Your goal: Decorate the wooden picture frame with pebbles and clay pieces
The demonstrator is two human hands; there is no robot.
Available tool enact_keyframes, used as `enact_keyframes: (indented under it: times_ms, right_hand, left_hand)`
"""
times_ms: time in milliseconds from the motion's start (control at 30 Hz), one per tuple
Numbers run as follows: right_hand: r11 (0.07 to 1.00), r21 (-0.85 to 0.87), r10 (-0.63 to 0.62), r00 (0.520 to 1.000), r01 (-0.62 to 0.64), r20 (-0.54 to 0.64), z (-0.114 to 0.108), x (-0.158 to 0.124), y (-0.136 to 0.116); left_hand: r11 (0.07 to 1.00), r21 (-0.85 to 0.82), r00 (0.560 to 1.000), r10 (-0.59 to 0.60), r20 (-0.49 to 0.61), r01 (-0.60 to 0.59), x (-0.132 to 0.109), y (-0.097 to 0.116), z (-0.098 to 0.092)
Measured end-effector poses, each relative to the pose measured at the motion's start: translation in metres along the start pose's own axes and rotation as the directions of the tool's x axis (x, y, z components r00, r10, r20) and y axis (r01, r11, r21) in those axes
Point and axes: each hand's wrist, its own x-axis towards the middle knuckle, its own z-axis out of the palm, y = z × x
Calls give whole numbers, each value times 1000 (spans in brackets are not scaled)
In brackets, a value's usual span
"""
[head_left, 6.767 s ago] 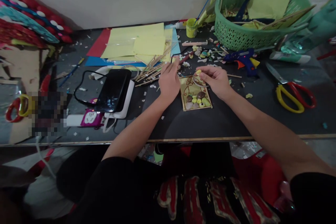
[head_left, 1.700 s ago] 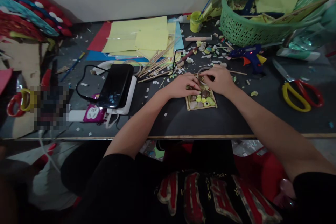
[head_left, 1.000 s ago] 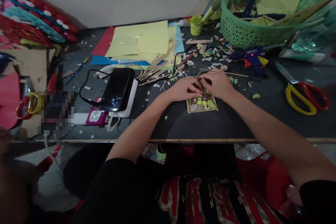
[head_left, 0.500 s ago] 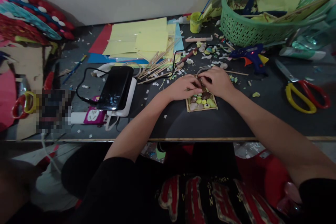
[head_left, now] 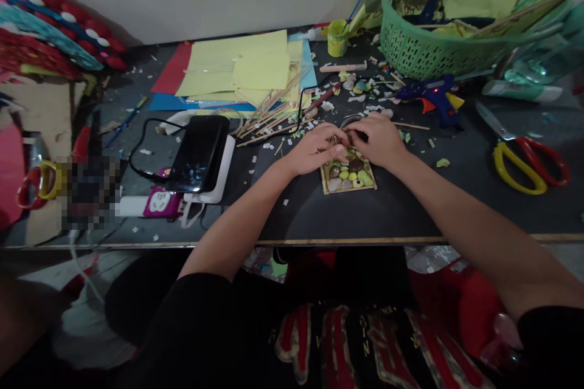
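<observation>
A small wooden-framed craft tile [head_left: 348, 177] with brown, white and yellow-green pebbles glued along its near edge lies on the black table [head_left: 410, 206]. My left hand [head_left: 314, 147] rests on the tile's upper left with fingers curled, the thumb pressing down. My right hand [head_left: 376, 137] covers the tile's upper right, fingers bent and pinched together near the left fingertips. Whatever sits under the fingertips is hidden. Both hands touch the tile.
A blue glue gun [head_left: 429, 92] and a green basket [head_left: 438, 42] stand behind the hands. Yellow-and-red scissors [head_left: 524, 155] lie at the right. A pile of thin wooden sticks [head_left: 271, 112], yellow paper sheets [head_left: 241, 70] and a phone on a power bank [head_left: 201, 155] lie left.
Since the oldest frame both hands came down from above the tile onto its upper half. Over the last second they stayed pressed there, the left thumb shifting slightly.
</observation>
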Motion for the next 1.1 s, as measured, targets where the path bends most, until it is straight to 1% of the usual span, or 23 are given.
enact_keyframes:
  times_ms: [100,233,433,533,700,767,833,900,967,1033,1100]
  right_hand:
    - [1000,9,-3,1000,3,3,0,0,-1]
    - [1000,18,-5,1000,5,-1,0,-1,-3]
    - [1000,3,-12,1000,12,-9,-1,-1,-2]
    - [1000,7,-7,1000,7,-15,0,-1,1]
    - [999,27,20,999,-19,-47,-1,-1,5]
    - [1000,13,5,999,-4,-50,-6,-2,5]
    - [998,-31,-48,998,47,-40,-14,-3,5]
    - [990,-74,-122,993,120,-10,-24,-5,6]
    - [979,-81,-182,982,185,43,-34,-5,8]
    - [973,-59,-217,971,224,104,-39,-4,11]
    - [969,-26,-239,958,246,156,-41,-3,15]
  left_hand:
    - [998,52,999,37,16,-38,1,1,0]
    - [992,95,996,85,8,-85,2,0,0]
    - [989,113,996,88,26,-90,4,1,0]
    - [993,94,997,66,29,-68,3,1,0]
    - [998,45,999,-34,17,33,-1,-2,0]
    - [998,54,999,-31,7,31,-2,-1,1]
    - [997,78,999,2,51,-6,-2,2,3]
    - [993,107,990,37,138,-52,-2,6,6]
    - [987,128,975,63,212,-92,-1,10,9]
    - [984,140,968,73,238,-108,-1,13,11]
    - [984,151,970,53,235,-90,-1,13,12]
